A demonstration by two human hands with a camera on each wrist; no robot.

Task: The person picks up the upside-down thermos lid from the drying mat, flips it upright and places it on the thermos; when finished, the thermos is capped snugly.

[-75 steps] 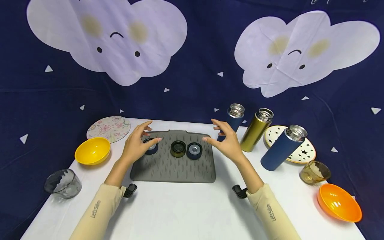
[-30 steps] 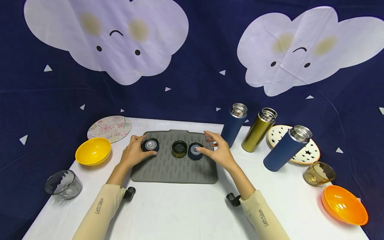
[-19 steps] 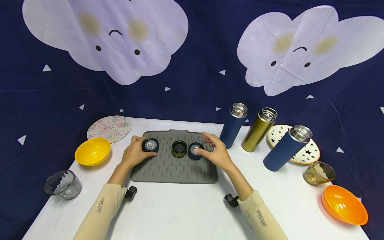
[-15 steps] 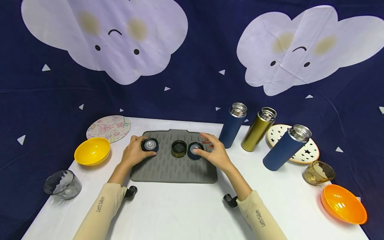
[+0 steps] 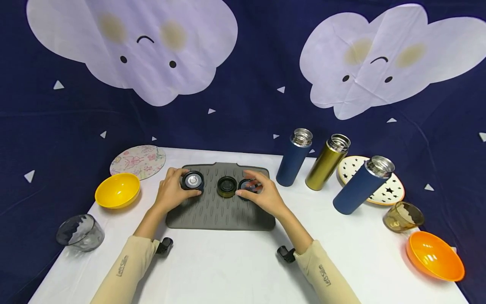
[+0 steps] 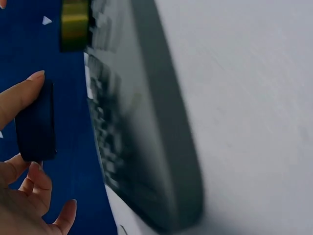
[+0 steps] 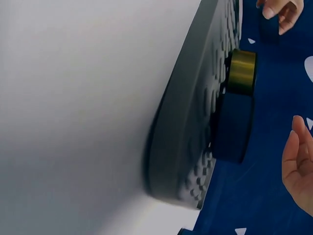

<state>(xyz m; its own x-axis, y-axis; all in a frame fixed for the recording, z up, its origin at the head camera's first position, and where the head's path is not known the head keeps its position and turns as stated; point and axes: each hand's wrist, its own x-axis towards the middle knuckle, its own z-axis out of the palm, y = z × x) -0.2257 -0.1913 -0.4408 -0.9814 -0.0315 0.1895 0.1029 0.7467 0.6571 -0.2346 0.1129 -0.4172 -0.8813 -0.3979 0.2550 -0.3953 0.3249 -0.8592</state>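
Grey ridged mat lies on the white table. On it, the left hand pinches a dark blue cap; the right hand curls around another blue cap, apparently gripping it. A gold cap sits between them.

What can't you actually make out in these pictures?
- Head view: the right hand covers most of the right blue lid; its grip is hidden.
- Right wrist view: that hand is cut off by the edge.
- Left wrist view: the grey mat is blurred, its ridges unclear.
- Head view: what the three flasks hold, such as the gold flask, cannot be seen.
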